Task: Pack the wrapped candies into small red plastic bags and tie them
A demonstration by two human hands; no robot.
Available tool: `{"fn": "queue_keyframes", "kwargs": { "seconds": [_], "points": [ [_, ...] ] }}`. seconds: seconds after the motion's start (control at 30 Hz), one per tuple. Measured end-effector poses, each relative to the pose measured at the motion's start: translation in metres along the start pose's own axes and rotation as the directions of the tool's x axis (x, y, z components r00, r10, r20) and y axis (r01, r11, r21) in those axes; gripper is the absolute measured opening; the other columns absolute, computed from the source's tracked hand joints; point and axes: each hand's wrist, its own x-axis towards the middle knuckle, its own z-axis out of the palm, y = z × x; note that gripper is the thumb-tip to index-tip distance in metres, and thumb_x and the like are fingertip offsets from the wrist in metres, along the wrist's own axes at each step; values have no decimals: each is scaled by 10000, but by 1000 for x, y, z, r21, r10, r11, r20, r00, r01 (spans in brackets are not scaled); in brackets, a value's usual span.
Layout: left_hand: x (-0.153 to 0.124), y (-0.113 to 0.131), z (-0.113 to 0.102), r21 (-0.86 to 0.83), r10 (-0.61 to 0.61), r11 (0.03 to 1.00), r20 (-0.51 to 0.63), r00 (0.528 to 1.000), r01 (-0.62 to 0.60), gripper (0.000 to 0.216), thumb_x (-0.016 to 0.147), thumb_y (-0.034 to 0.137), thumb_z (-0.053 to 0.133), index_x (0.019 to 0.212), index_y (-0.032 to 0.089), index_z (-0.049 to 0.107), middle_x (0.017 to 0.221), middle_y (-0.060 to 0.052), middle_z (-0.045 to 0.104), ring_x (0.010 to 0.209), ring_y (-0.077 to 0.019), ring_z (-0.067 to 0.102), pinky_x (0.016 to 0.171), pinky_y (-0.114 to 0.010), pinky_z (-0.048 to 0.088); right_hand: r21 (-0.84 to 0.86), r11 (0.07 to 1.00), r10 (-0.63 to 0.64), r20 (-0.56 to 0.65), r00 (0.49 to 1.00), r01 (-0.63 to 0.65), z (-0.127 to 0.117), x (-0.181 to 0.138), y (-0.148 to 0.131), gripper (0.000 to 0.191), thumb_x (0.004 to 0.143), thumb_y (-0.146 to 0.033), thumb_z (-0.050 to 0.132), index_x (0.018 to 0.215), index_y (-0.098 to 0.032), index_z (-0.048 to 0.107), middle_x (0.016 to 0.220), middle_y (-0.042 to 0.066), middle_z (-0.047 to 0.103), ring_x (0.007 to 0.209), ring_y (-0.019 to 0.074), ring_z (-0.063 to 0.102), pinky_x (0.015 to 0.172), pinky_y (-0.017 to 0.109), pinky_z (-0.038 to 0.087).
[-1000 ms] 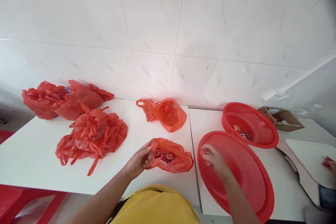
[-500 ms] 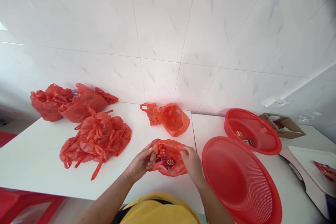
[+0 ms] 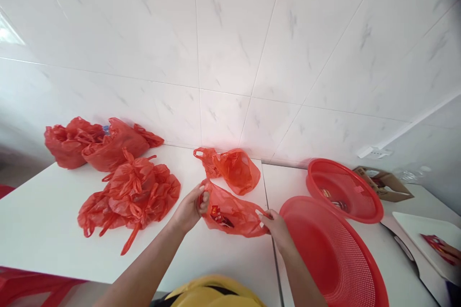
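Your left hand (image 3: 194, 206) grips the bag (image 3: 242, 211) by its left end; your right hand (image 3: 278, 231), shifted outward, pinches its right, stretching it.

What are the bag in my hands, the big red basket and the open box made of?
Bag: thin plastic film, translucent and crinkled. Big basket: probably moulded plastic, smooth and stiff-looking, evenly perforated. Box: likely cardboard, matte brown with thin walls.

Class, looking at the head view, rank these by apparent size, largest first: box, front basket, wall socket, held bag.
1. Front basket, though cut off by the bottom edge
2. Held bag
3. Box
4. Wall socket
The box sits farther from the camera, so true sizes are unsure.
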Motion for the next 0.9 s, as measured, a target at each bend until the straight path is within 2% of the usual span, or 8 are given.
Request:
{"fn": "queue_keyframes", "kwargs": {
  "seconds": [0.13,0.2,0.3,0.33,0.4,0.5,0.77,0.9],
  "points": [
    [3,3,43,97,47,995,-172,984,-30,204,755,282,655,809,193,479,637,59,502,479,-47,402,440,-177,272,307,952,-19,59,998,0,-11,-3,-24,361,712,-499,686,664,-216,468,610,-65,466,552,96,435,595,248,417],
    [-3,-3,66,229,-29,973,-27,999,34,216,743,257,653,904,188,527,640,45,538,507,-71,459,460,-194,296,345,939,-21,58,998,0,-11,-4,-27,369,719,-503,686,647,-210,473,616,-55,476,563,99,446,597,248,416],
    [-12,-3,79,426,-172,904,262,950,47,407,744,259,682,1119,184,540,662,31,575,551,-99,505,496,-212,311,360,933,-12,54,998,-8,-9,-8,-25,390,741,-524,661,617,-213,461,593,-45,459,567,120,467,562,252,391],
    [-12,0,76,439,-126,898,253,959,2,460,744,269,687,1166,183,527,640,43,558,537,-94,486,502,-213,307,371,929,-22,50,999,2,-9,-11,-24,402,757,-533,642,606,-216,446,586,-44,446,567,126,468,555,257,384],
    [-11,12,63,417,70,903,82,994,-98,485,738,292,681,1179,163,526,577,75,494,496,-80,426,504,-212,298,401,915,-56,32,998,39,-12,-17,-25,416,792,-538,606,598,-220,423,584,-44,416,571,131,461,559,265,382],
    [-8,29,37,387,215,911,-147,965,-144,416,722,318,665,1082,128,579,588,66,479,513,-86,424,524,-222,324,437,897,-92,22,996,73,-15,-27,-32,405,815,-508,601,597,-218,422,590,-43,389,574,128,448,575,273,384],
    [-24,33,24,659,198,743,-51,979,-116,472,739,346,663,1174,176,601,827,-14,625,736,-156,549,719,-288,414,432,898,-151,128,980,82,-13,-37,-73,234,752,-407,701,732,-210,577,745,18,593,740,162,546,709,307,435],
    [-28,39,16,777,255,613,-23,967,-143,436,768,349,610,1178,200,623,795,-7,611,725,-164,545,679,-279,415,370,917,-246,236,940,148,-12,-39,-76,229,763,-417,666,716,-218,562,744,3,586,779,177,558,729,317,436]
  ]
}}
